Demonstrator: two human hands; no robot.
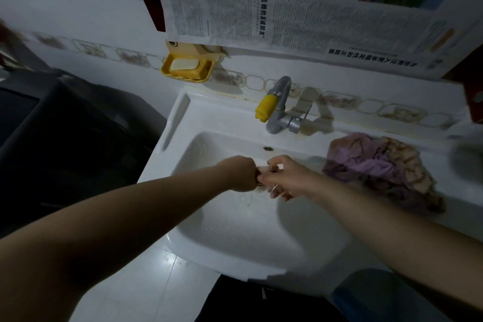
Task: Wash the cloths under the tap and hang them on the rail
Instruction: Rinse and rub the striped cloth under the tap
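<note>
- Found left hand (240, 174) balled into a fist above the basin, knuckles against the fingertips of right hand (285, 178), whose fingers curled in towards that meeting point.
- Glimpsed a small dark scrap between the two; could not tell what it was, nor whether either hand truly grasped it or merely pressed against the other.
- Noted newspaper (300, 2) pasted across the wall above, the biggest thing in view.
- Made out a dark appliance (65, 138) to the left, just beside the sink, too dim to identify.
- Placed the white sink (222, 110) under both forearms, droplets speckling its bowl.
- Located the cloths (379, 170) heaped on the sink's right ledge, pink-purple and mottled tan, bunched together, near the right wrist but apart from it.
- Picked out the grey tap (279, 107) on the back ledge with its yellow handle (265, 107); saw no stream of water falling from it.
- Spotted a yellow soap dish (187, 66) fixed to the wall up left, a pale bar of soap (183, 64) lying in it.
- Saw no rail anywhere in view.
- Judged the washing step as early or between cloths: pile unhung on the ledge, hands busy over the bowl instead.
- Reckoned the next move called for freeing the right hand, reaching right to lift one cloth clear of the heap, and turning the handle to run water over it.
- Flagged one risk: dragging the whole heap along and tipping it off the ledge.
</note>
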